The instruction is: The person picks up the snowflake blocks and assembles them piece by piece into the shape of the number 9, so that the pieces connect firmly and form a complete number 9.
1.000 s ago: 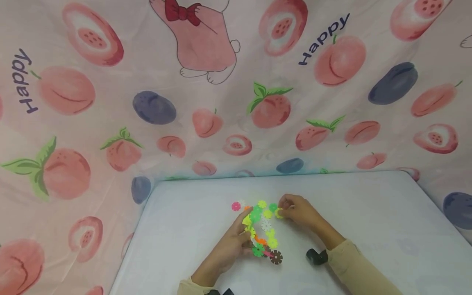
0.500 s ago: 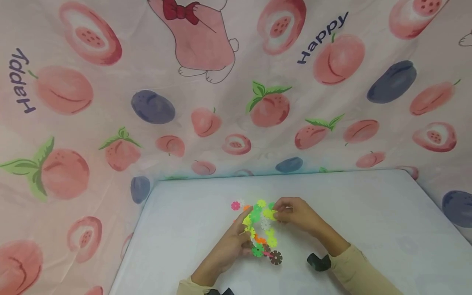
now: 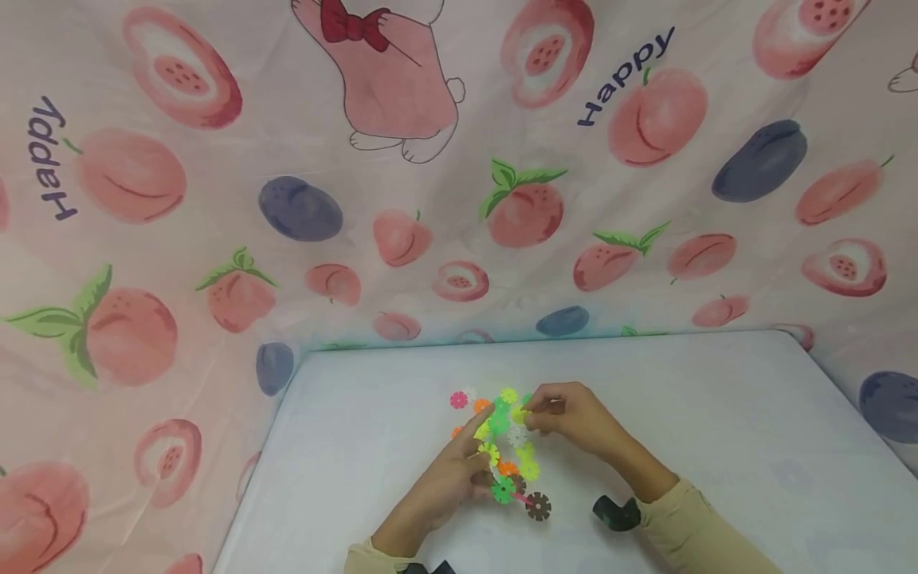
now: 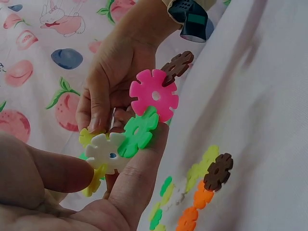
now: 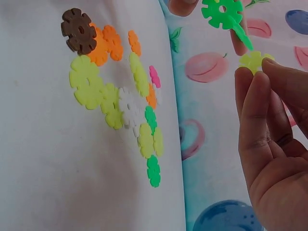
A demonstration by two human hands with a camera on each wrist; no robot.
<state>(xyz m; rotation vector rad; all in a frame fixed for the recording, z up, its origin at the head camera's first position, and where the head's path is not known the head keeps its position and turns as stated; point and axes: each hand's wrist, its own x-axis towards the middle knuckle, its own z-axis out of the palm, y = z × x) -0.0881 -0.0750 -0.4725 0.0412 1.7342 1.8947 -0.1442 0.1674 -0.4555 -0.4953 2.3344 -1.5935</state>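
My left hand point(image 3: 448, 474) pinches a linked chain of plastic snowflake discs above the table. In the left wrist view the chain shows a yellow disc point(image 4: 94, 182) near the thumb, then a white disc point(image 4: 105, 153), a green disc point(image 4: 138, 132), a pink disc point(image 4: 155, 95) and a brown disc point(image 4: 178, 66) at its end. My right hand point(image 3: 570, 410) holds another yellow disc point(image 5: 251, 61) between thumb and fingertips. It sits close to the chain's far green disc point(image 5: 222, 13); in the right wrist view a gap shows between them.
Several loose discs lie on the white table point(image 3: 344, 446) beneath the hands, among them a brown disc point(image 5: 78, 31), a lime disc point(image 5: 86, 82) and a green disc point(image 5: 153, 171). A fruit-patterned cloth point(image 3: 402, 199) rises behind the table's back edge.
My right hand has moved left with its yellow disc, closer to my left hand. The left hand stays nearly in place, and the chain's brown end dips slightly.
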